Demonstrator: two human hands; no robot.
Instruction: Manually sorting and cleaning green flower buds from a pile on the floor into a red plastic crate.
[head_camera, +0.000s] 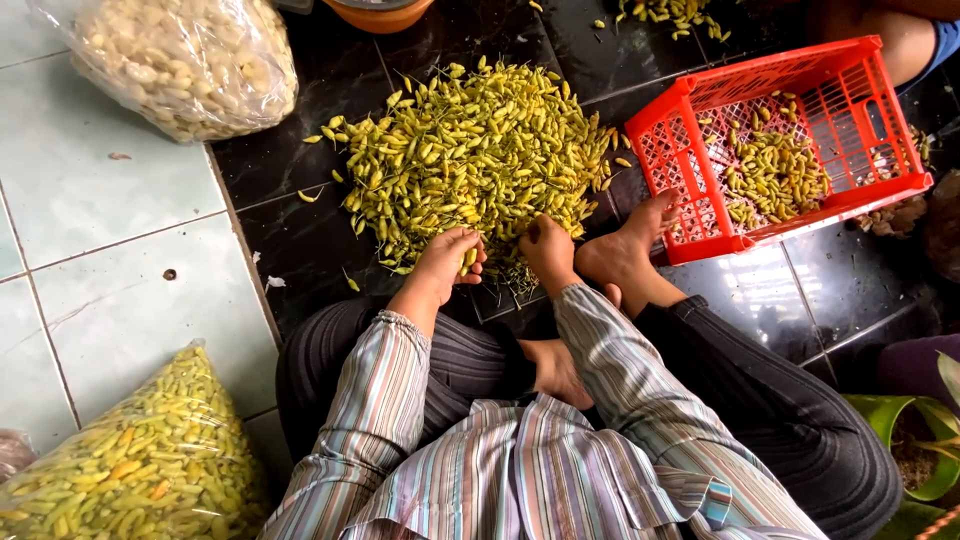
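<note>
I see a floor (120, 260) of pale and black tiles, with a red crate (790, 140) part-filled with yellow-green chillies and clear bags (150, 460) of more nearby. My left hand (452, 258) curls closed around a few chillies at the near edge of the chilli pile (470, 150); my right hand (547, 250) rests just beside, fingers bent into the pile, grip unclear.

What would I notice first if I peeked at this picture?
A big heap of yellow-green chili peppers on the dark floor tiles, right in the middle. Both hands, the left hand and right hand, dig into its near edge. To the right a bright red plastic crate holds more peppers.
</note>
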